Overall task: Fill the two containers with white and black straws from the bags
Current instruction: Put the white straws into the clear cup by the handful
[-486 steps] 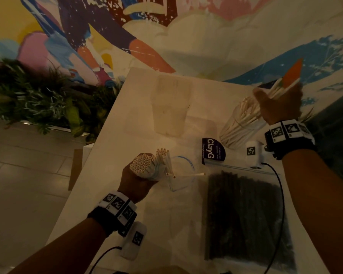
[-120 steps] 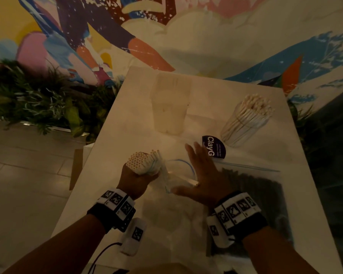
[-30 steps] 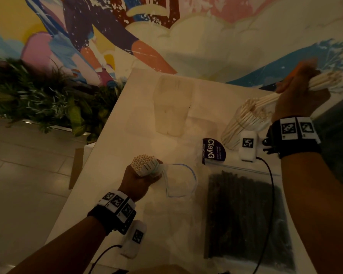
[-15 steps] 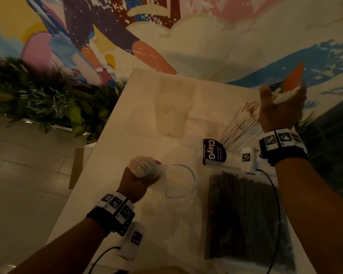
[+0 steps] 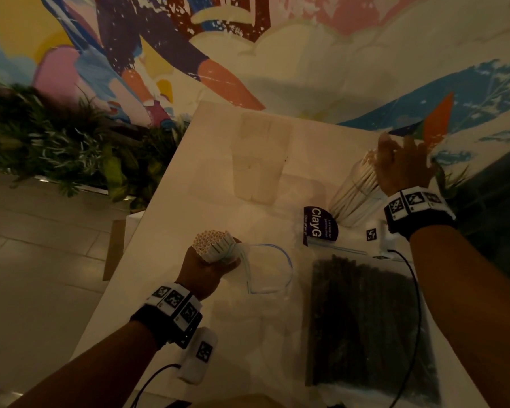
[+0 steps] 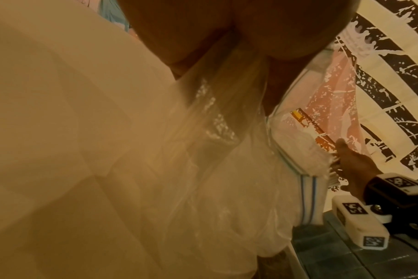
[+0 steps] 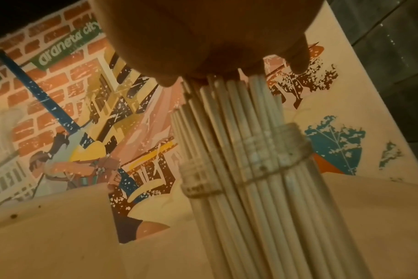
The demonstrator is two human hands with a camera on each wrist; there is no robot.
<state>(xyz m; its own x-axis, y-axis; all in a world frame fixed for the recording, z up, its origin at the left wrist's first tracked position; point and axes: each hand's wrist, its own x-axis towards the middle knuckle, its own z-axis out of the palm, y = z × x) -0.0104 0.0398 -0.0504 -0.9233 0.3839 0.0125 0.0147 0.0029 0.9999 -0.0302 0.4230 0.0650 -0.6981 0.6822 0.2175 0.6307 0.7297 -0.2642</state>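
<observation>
My left hand (image 5: 209, 265) grips a bundle of white straws (image 5: 211, 242) standing upright in the mouth of a clear zip bag (image 5: 270, 270). In the left wrist view the crumpled clear bag (image 6: 227, 169) hangs below the left hand (image 6: 227, 37). The right hand (image 5: 402, 160) lies flat, fingers straight, on the tops of the white straws (image 5: 362, 178) packed in the clear right container (image 5: 351, 207). The right wrist view shows those white straws (image 7: 239, 132) under the palm (image 7: 203, 37). An empty clear container (image 5: 261, 160) stands at the back. A zip bag of black straws (image 5: 365, 328) lies flat, front right.
A dark "ClayG" label (image 5: 320, 226) sits between the bags and the right container. The white table (image 5: 165, 219) has its left edge over a tiled floor with plants (image 5: 56, 142). A painted mural wall (image 5: 306, 54) rises right behind the table.
The right hand came down from above the right container, let go of its white straws into it, and now lies flat on their tops. The left hand has stayed put.
</observation>
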